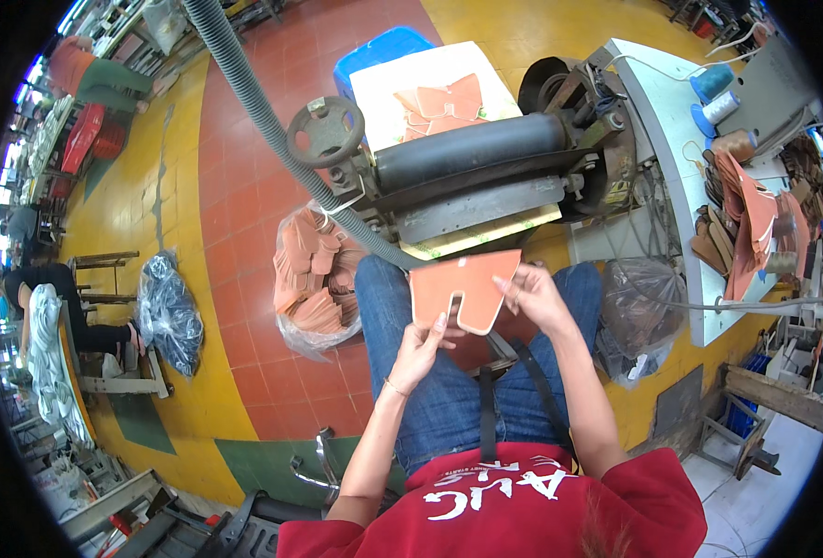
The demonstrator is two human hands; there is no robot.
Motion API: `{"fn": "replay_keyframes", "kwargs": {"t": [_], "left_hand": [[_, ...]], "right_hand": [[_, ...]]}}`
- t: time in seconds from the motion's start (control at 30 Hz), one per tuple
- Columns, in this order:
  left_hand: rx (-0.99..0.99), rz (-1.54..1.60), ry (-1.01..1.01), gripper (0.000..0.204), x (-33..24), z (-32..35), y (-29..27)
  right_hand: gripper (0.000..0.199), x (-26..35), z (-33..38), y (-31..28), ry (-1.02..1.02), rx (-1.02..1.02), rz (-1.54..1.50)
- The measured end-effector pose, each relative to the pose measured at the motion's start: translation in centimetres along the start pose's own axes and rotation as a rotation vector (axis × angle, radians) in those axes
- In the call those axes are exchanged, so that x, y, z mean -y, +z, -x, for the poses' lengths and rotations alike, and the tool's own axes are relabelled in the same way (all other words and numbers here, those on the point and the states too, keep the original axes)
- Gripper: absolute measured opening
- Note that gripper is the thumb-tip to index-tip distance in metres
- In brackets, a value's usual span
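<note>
Both my hands hold one flat orange cut piece [463, 284] with pale edges and a notch in its lower side, above my lap. My left hand [419, 349] pinches its lower edge by the notch. Closed on its right side is my right hand [532, 296]. Just beyond the piece stands a roller machine with a dark cylinder [472, 151], a grey metal plate [481, 216] in front and a handwheel [326, 132] at its left. Similar orange pieces [441, 100] lie on a white board [379, 93] behind the roller.
A clear plastic bag of orange pieces [314, 270] sits on the red tiles left of my legs. A grey ribbed hose [253, 102] slants across to the machine. At right, a pale table [658, 112] bears thread spools [720, 110] and stacked pieces [744, 223]. People work at far left.
</note>
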State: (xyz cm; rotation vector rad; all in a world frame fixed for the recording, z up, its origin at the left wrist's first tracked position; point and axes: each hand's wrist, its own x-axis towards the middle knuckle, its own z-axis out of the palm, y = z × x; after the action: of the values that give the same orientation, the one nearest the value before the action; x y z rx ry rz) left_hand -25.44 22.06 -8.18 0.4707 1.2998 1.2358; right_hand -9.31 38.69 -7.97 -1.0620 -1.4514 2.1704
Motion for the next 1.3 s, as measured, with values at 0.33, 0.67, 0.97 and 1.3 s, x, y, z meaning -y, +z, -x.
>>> {"fn": "replay_keyframes", "kwargs": {"t": [0.33,0.67,0.97,1.3], "left_hand": [[-0.140,-0.074,0.023,0.037,1.2,-0.5,-1.3],[-0.186,-0.046,-0.056,0.035,4.4,1.3,-1.5],[-0.272,-0.037,-0.070,0.032,5.2,0.4,-1.9],[-0.479,-0.094,-0.131,0.026,4.0,-1.6,-0.9]], "right_hand": [[0.031,0.9,-8.9,-3.3,-0.173,-0.477,-0.468],[0.024,-7.9,4.4,1.8,0.399,-0.236,-0.231],[0.023,-7.1,4.2,1.9,0.200,-0.056,0.299],[0.026,1.5,2.7,1.7,0.290,0.177,0.589]]}}
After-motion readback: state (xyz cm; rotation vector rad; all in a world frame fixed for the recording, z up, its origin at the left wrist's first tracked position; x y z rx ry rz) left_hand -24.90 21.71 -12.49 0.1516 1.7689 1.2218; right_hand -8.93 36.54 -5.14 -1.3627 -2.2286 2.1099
